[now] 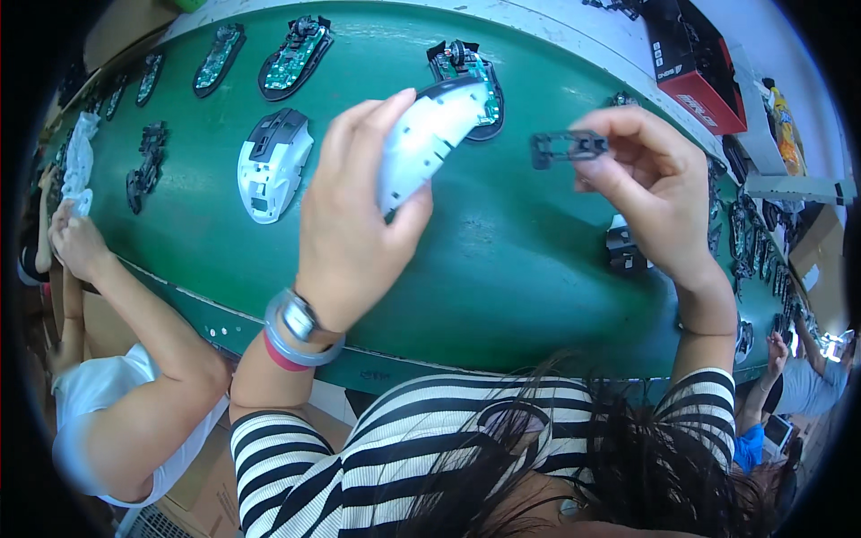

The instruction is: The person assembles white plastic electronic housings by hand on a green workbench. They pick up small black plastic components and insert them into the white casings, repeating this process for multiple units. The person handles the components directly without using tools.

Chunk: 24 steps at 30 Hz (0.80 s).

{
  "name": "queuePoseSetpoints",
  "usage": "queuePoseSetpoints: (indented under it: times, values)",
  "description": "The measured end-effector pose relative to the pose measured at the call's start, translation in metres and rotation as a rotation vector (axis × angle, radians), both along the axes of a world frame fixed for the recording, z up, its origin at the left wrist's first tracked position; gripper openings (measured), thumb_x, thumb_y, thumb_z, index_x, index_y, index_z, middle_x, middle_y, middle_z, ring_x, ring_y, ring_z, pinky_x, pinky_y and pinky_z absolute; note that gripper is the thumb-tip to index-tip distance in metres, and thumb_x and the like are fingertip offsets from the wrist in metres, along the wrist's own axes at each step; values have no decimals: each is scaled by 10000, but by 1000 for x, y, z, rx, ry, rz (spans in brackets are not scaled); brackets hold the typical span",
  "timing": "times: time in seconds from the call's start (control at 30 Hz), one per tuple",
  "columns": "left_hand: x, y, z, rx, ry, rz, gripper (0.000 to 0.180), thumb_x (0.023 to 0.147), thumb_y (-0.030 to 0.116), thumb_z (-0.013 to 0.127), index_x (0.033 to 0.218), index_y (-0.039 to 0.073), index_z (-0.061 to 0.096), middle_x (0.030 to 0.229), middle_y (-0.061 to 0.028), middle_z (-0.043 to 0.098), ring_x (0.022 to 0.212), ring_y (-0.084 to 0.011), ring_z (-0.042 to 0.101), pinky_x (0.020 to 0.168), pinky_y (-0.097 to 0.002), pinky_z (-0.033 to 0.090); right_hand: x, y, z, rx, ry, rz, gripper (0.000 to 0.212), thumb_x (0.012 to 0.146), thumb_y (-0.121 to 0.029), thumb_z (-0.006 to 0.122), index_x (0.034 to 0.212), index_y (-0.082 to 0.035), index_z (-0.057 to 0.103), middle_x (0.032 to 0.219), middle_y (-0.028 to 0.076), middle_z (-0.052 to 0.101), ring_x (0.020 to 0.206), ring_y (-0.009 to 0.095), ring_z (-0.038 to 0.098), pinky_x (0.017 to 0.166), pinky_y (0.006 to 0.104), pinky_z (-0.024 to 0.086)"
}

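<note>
My left hand point(359, 197) is closed around a white mouse top shell point(435, 134), tilted above the green table. Between the thumb and fingers of my right hand point(650, 175) is a small black plastic frame point(565, 146), held apart from the shell. Behind the shell lies a mouse base with a green circuit board point(489, 108), partly covered by it. Left of my left hand, another white and grey mouse shell point(273, 170) rests on the table. Close to my right wrist sits a black and white part point(625, 244), partly hidden by the hand.
More mouse bases with circuit boards, such as one at the back point(294, 61), line the far side of the green table point(502, 296). A black and red box point(695, 67) stands at the far right. At left, a co-worker's hand point(79, 240) touches a clear plastic bag point(79, 166).
</note>
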<state>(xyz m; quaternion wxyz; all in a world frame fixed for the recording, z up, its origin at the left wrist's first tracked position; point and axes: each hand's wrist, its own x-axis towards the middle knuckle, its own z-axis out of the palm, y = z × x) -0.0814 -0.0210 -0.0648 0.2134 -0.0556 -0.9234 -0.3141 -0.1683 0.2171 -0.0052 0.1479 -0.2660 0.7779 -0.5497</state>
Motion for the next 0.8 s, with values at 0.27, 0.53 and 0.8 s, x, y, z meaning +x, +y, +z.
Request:
queuePoseSetpoints:
  times: [0.27, 0.53, 0.8]
  values:
    - [22, -3, 36, -16, -320, -253, 818, 682, -158, 601, 1432, 127, 441, 1472, -160, 393, 1240, -371, 501, 1008, -438, 432, -5, 62, -24, -70, -533, -127, 213, 901, -146, 670, 1055, -11, 611, 874, 67, 669, 741, 115, 644, 671, 234, 530]
    - [-27, -1, 4, -124, -354, -629, 654, 642, -108, 651, 1264, 84, 588, 1285, -131, 542, 1191, -353, 512, 1005, -419, 425, -180, 28, -82, -100, -347, -380, 280, 898, -150, 642, 1094, 45, 599, 880, 96, 668, 686, 123, 639, 561, 248, 537]
    - [1, -9, 29, 289, -412, -309, 594, 677, 70, 745, 1253, 37, 606, 1196, -145, 538, 1077, -248, 571, 897, -338, 471, -267, 21, -94, 241, 687, -505, 238, 800, -110, 638, 1013, -14, 683, 956, 186, 684, 888, 311, 662, 805, 392, 525]
